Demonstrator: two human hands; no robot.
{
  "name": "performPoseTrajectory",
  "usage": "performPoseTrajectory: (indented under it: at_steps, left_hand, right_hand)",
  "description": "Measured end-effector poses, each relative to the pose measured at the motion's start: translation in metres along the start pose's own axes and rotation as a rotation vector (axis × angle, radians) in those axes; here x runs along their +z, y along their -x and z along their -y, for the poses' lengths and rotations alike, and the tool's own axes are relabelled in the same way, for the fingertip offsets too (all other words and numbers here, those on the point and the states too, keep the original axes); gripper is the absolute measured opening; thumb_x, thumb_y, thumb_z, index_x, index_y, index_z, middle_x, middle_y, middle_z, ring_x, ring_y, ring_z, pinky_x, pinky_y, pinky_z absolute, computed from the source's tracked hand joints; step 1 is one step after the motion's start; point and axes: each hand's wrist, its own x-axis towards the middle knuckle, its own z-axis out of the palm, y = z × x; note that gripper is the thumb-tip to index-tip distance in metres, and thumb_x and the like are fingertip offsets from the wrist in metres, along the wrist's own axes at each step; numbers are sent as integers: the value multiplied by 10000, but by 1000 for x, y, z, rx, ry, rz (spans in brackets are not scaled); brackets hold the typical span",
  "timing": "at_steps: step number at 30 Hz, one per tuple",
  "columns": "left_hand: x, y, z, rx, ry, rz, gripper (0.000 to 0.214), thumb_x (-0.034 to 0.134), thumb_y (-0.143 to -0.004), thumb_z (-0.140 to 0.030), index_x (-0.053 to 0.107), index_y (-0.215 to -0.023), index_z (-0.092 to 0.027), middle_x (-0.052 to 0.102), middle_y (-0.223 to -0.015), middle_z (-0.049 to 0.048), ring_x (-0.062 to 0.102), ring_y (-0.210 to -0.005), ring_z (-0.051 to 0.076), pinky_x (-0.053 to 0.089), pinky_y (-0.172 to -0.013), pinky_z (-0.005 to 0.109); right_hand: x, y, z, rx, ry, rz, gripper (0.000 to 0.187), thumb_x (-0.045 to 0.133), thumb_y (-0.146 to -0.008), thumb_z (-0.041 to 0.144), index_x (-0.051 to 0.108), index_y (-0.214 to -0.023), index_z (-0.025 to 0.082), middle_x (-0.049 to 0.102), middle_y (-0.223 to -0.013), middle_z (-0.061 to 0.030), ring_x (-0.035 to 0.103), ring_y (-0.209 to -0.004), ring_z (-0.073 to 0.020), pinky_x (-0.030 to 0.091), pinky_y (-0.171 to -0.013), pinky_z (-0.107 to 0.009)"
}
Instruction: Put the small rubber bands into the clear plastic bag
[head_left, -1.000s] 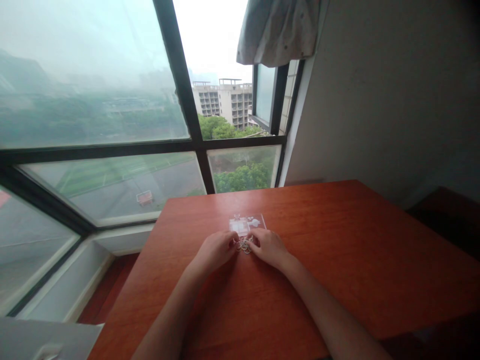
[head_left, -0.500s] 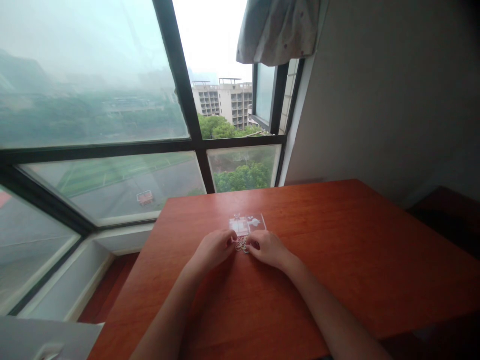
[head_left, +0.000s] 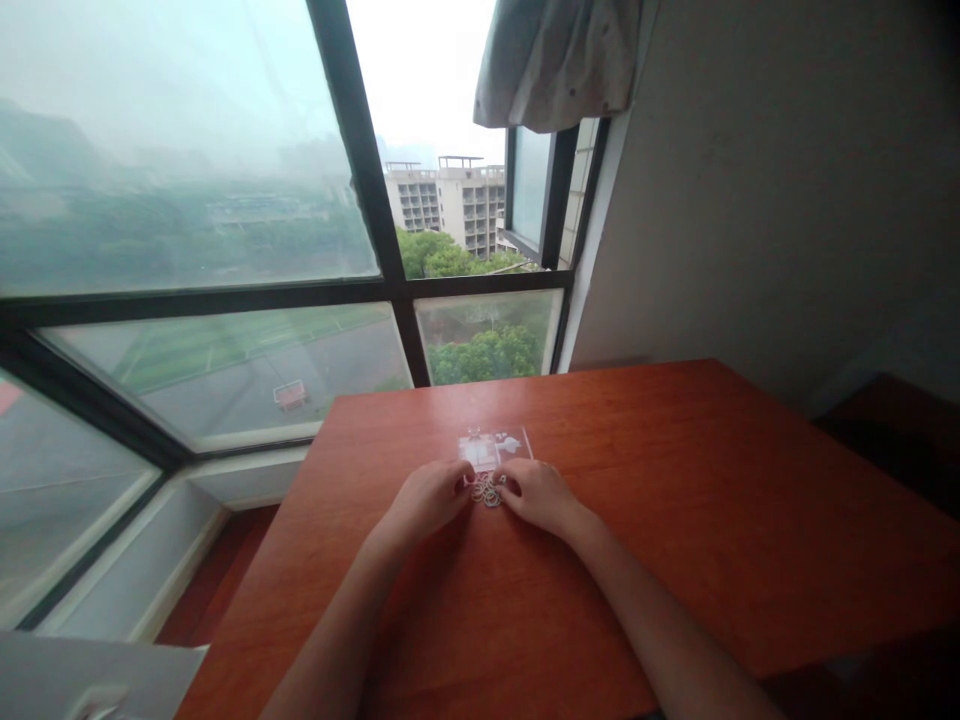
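Note:
Several small pale rings (head_left: pixel 491 496) lie in a loose pile on the brown table, between my two hands. My left hand (head_left: pixel 433 497) rests at the pile's left side, thumb and index finger pinched on what looks like a small pale ring. From the right, my right hand (head_left: pixel 541 494) reaches in with its fingertips also closed, a small whitish ring showing at their tips. Both pinches are small and partly hidden by the fingers. Just beyond the rings sits a flat clear plastic box (head_left: pixel 516 443) with white shapes in or on it.
The reddish-brown wooden table (head_left: pixel 675 480) extends to both sides of my arms. Past its far edge stands a dark-framed window (head_left: pixel 300 292), with a short curtain (head_left: pixel 559 70) at the upper right. A grey wall (head_left: pixel 750 200) borders the right side.
My right fingertips have shifted slightly off the rings, and a small whitish ring shows more plainly at them. My left hand and the box stay where they were.

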Motion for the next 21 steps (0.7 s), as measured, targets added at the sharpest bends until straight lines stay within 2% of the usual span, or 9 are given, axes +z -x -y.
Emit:
performPoseTrajectory:
  at_steps: [6,15,21]
  left_hand:
    - [1,-1,0,6,-6,10,122,500,-843,-238,618,-847,-207,658,-779,18,563,-670,139,325,-600,223]
    - [1,1,-1,0,-6,11,148,489,-851,-240,633,-870,-215,658,-773,20,567,-668,140,332,-603,224]
    - [1,0,-2,7,-14,11,127,508,-843,-248,630,-843,-211,660,-771,18,558,-657,138,315,-585,220]
  right_hand:
    - [5,-2,-1,2,25,-37,108,581,-859,253,682,-866,215,669,-836,-20,559,-721,-136,343,-641,-238]
    - [-4,-2,-11,-12,-43,-95,94,581,-851,218,674,-841,206,651,-779,-6,554,-690,-123,361,-647,-230]
    - [8,-5,-3,-39,-11,-75,110,583,-868,258,691,-877,240,662,-833,-8,570,-730,-133,366,-659,-231]
